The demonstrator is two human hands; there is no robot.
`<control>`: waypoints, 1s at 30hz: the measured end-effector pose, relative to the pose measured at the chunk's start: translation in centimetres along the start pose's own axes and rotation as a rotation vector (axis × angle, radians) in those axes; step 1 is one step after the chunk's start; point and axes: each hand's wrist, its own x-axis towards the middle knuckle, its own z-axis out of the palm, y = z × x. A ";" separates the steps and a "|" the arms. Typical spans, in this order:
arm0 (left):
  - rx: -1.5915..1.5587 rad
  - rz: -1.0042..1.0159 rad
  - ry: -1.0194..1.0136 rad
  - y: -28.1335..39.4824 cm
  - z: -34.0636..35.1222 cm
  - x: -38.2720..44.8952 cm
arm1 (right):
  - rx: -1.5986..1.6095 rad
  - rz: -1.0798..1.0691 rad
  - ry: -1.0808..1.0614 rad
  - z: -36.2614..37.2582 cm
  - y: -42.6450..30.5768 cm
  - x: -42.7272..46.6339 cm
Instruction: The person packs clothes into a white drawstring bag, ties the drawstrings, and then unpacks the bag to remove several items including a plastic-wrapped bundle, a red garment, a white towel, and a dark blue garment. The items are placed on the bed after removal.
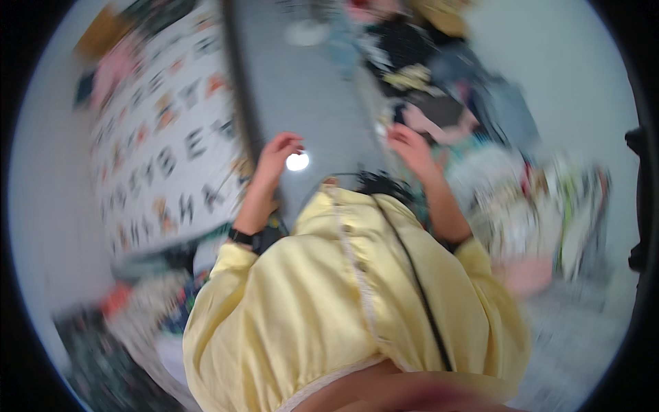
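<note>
My left hand (280,148) hovers over the grey floor, beside a white printed bedsheet or blanket (172,134). Its fingers are loosely curled and nothing shows in them. A bright round light reflection (297,161) lies just by the fingertips. My right hand (409,144) is at the edge of a clothes heap, nearest a pink garment (430,123). I see nothing held in it, and its fingers are slightly bent and parted. Whether its fingertips touch any cloth is blurred. A yellow shirt (298,273) and a dark cord (412,268) cover the near view.
Heaped clothes (401,46) line the right side, with folded or stacked garments (535,216) nearer me. More clothes (149,314) lie at lower left. A bare strip of grey floor (309,92) runs between, with a pale round object (307,32) at its far end.
</note>
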 end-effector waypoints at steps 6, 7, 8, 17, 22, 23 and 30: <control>-0.049 0.092 0.641 -6.1 -4.7 -12.3 | -0.018 0.538 0.095 -6.1 7.4 2.2; -0.081 0.102 0.729 -6.8 -4.2 -14.7 | -0.095 0.574 0.054 -6.8 9.0 3.2; -0.102 0.131 0.805 -7.7 -3.3 -17.1 | -0.077 0.577 -0.036 -7.3 10.5 4.1; -0.091 -0.083 1.283 -11.7 9.3 -36.9 | -0.446 0.312 -0.821 11.0 10.4 13.2; 0.134 0.020 1.811 -12.2 12.0 -47.2 | -0.277 -0.071 -1.271 28.1 3.5 5.9; 0.220 0.069 1.931 -12.5 12.3 -49.1 | -0.209 -0.154 -1.384 30.7 1.9 2.9; 0.966 -0.218 2.324 -17.3 10.9 -64.0 | -0.132 -0.833 -1.869 45.9 -6.6 -21.3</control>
